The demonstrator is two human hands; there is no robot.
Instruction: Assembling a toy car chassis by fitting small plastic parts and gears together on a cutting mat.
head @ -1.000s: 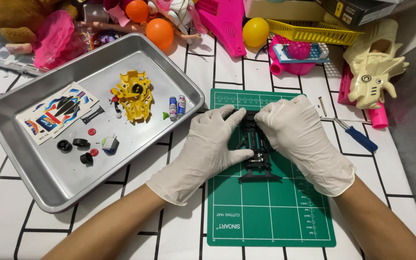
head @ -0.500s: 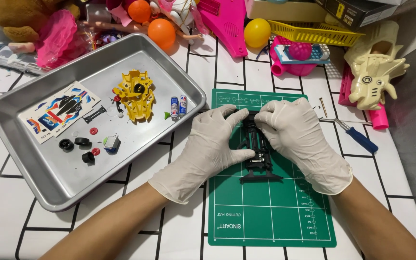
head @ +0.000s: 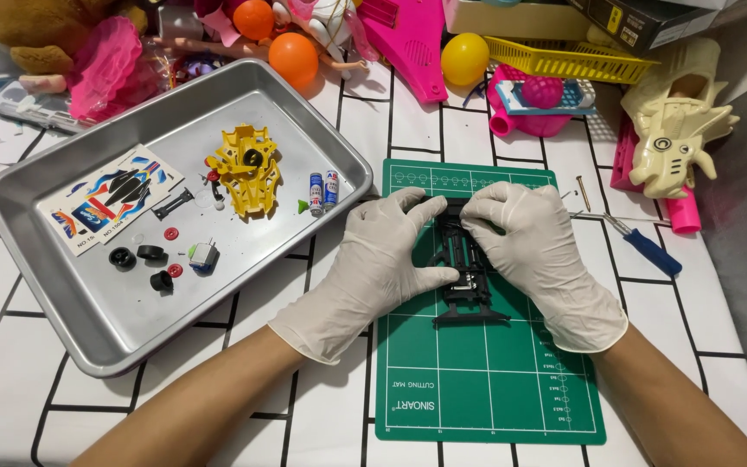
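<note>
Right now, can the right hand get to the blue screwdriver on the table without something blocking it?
Probably yes. The blue screwdriver lies just beside the right hand, off the green mat, with only bare table between them.

The chassis [head: 466, 268] is flanked by both hands on the mat [head: 486, 380], with the tray [head: 88, 320] lying left of it.

Inside the metal tray [head: 62, 303]: yellow car body [head: 248, 169], sticker sheet [head: 110, 203], two batteries [head: 323, 190], small black wheels [head: 144, 259]. Beyond its far rim: orange balls [head: 291, 56]. Well right of the tray: blue-handled screwdriver [head: 646, 246], cream toy gun [head: 676, 130].
</note>
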